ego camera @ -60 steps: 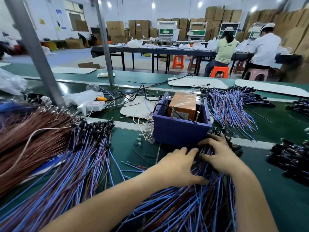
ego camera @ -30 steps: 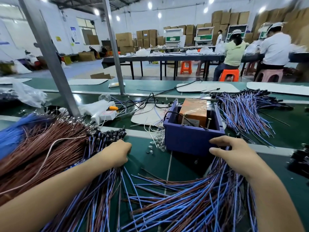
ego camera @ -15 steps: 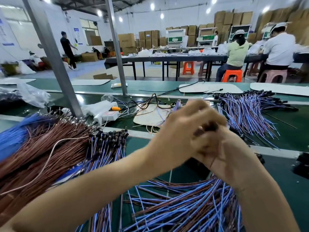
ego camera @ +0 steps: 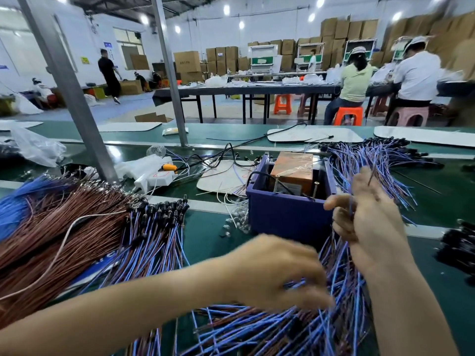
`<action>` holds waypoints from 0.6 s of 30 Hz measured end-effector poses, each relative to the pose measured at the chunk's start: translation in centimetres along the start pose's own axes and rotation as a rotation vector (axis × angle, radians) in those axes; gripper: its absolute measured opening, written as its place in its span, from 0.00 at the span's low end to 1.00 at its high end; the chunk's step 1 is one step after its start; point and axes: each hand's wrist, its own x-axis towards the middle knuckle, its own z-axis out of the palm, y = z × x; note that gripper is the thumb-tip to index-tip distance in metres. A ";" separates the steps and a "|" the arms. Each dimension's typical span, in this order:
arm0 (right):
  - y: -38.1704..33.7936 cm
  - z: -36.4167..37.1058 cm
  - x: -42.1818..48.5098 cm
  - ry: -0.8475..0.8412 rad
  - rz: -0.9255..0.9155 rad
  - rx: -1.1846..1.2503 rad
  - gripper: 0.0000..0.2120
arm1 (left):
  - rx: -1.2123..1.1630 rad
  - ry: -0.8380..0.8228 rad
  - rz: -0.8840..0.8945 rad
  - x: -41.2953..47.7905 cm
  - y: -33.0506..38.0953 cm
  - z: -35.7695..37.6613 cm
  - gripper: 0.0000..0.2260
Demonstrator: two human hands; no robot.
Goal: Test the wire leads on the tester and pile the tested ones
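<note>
Lead (ego camera: 371, 177) in R hand (ego camera: 370, 222), beside tester (ego camera: 285, 217)

Green bench (ego camera: 210, 235) carries wire leads (ego camera: 270, 327), purple box (ego camera: 288, 217).

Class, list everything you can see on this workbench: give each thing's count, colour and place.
Box: one, purple-blue, bench middle.
Block: one, orange, inside the box.
Front wires: one pile, blue and brown, bench front.
Left wires: one heap, brown and blue, bench left.
Back wires: one pile, blue, behind-right of the box.
Power strip: one, white, left of the box.
Posts: two, grey, bench left.
Left hand: blurred, over front wires.
Right hand: raised, gripping a few front wires.
</note>
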 end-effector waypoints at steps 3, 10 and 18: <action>0.4 -0.3 0.3 0.003 0.004 -0.145 0.19 | -0.207 0.335 -0.451 1.9 -2.8 -0.6 0.11; 0.9 0.3 0.0 -0.073 -0.015 -0.368 0.31 | -0.864 0.499 -0.679 6.8 -4.3 -2.8 0.12; 2.1 -0.6 0.5 -0.263 0.063 -0.623 0.27 | -1.071 0.557 -0.669 8.2 -3.5 -3.0 0.12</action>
